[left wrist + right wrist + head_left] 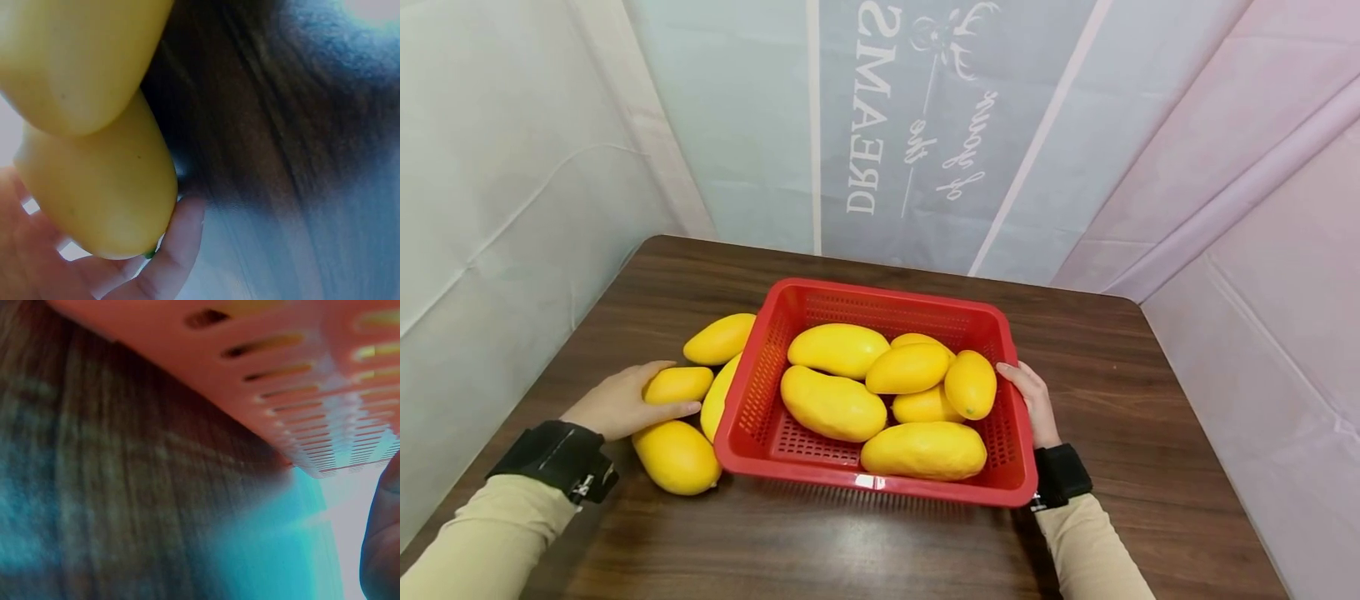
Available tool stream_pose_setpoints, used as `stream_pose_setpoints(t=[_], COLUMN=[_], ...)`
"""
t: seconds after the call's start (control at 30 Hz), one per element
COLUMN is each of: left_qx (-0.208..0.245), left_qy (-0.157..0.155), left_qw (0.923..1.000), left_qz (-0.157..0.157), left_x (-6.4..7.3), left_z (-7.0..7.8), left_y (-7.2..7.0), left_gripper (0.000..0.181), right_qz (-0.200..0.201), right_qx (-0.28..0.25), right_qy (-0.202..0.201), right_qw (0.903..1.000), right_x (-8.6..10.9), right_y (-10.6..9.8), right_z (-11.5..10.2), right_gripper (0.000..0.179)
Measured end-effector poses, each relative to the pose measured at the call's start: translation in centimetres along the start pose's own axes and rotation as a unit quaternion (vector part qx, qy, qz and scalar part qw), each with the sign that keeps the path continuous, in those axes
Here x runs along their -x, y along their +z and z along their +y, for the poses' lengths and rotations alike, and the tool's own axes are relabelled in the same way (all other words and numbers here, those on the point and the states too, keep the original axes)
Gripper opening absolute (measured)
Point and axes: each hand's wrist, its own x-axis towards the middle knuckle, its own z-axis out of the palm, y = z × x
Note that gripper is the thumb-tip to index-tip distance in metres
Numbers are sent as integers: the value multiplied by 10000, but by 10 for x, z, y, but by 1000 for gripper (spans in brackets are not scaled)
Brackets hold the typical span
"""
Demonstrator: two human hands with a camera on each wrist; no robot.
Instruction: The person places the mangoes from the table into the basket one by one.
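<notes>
A red perforated plastic basket (880, 290) sits on the table with several yellow mangoes, large and small, piled inside. My right hand (1034, 400) holds its right rim, thumb on top; the other fingers are mostly hidden. The right wrist view shows the slotted basket wall (300, 394) beside part of that hand (382, 550). To the left of the basket, my left hand (625, 402) grips a small mango (679, 385), with thumb and fingers on either side. In the left wrist view, fingers curl round the mango (106, 194), whose green stem end shows.
Outside the basket's left side lie a rounded mango (677, 457) in front, another (721, 339) behind, and a third (718, 400) partly hidden by the rim. Everything stands on a dark wooden table (1120, 400), with cloth-covered walls (895, 167) behind and on both sides.
</notes>
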Motion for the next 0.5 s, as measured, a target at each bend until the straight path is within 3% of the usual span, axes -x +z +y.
stream_pose_setpoints(t=[0.5], left_qx=[-136], left_qy=[-177], left_qw=[9990], left_qz=[377], left_x=[-1], left_z=[-8], left_y=[4], left_gripper=[98], right_qz=[-36], right_qx=[1], right_qy=[-44], right_qw=[10000], right_x=[-3], right_y=[-3], right_z=[3], right_gripper=[49])
